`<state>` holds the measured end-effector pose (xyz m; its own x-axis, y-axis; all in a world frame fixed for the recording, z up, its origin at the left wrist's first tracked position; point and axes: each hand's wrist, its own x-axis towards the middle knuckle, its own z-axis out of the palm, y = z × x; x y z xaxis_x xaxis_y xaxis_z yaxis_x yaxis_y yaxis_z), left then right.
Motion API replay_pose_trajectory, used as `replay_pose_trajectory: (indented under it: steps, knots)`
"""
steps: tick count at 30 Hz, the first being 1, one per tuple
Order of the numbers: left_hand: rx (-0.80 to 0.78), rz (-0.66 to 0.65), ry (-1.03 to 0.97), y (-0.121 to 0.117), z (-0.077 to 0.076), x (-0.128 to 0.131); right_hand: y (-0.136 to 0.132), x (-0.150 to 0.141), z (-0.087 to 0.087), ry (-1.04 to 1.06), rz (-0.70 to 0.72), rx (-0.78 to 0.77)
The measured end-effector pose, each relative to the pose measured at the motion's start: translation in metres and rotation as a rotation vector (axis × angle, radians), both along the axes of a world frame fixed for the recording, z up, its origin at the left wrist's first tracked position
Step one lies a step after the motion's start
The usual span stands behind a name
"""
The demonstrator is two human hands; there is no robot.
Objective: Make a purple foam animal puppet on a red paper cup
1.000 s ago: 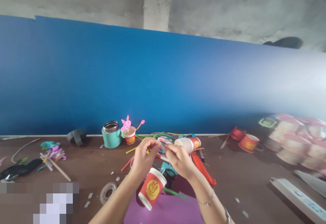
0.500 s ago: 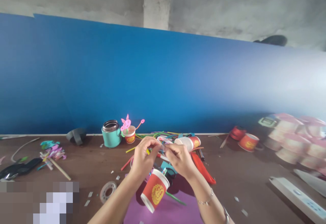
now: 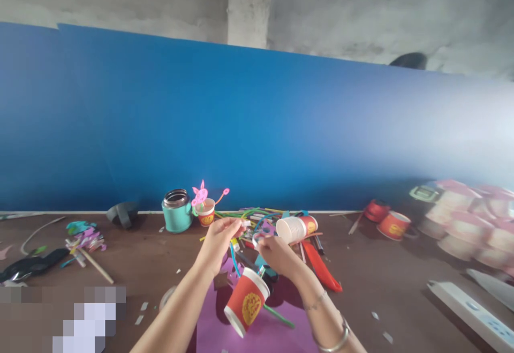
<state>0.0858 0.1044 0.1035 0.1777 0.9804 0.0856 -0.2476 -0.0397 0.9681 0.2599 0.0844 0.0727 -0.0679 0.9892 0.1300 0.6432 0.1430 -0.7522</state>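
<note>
A small white piece is pinched between the thumb and fingertips of my left hand. My right hand is closed just to the right, its fingers curled around something pale that I cannot make out. Under both hands a red paper cup with a yellow emblem lies tilted on a purple sheet. A green straw sticks out beside the cup. A blue straw shows by my left hand; whether it is held cannot be told. Purple paper cut-outs lie behind the cup.
A teal thermos and a cup with a pink paper figure stand by the blue partition. Stacked cups lie among straws. On the right are an orange-red pouch and a power strip. My left arm partly hides a tape roll.
My hands, which were together at the fingertips, are now apart. The left has moved slightly left with the white piece; the right has curled and turned.
</note>
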Motion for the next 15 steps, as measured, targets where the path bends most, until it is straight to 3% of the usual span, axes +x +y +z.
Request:
replay_pose_trajectory:
  steps: [4,10,15]
  knots:
    - [0.01,-0.078,0.107,0.001,-0.014,0.008,0.003,0.001,-0.008,-0.069,-0.057,0.026]
    - [0.165,-0.045,0.305,0.001,-0.019,0.013,0.004,0.001,0.012,0.101,-0.003,0.052]
    - [0.214,-0.031,0.342,-0.004,-0.021,0.02,-0.002,-0.007,0.022,0.139,0.023,0.3]
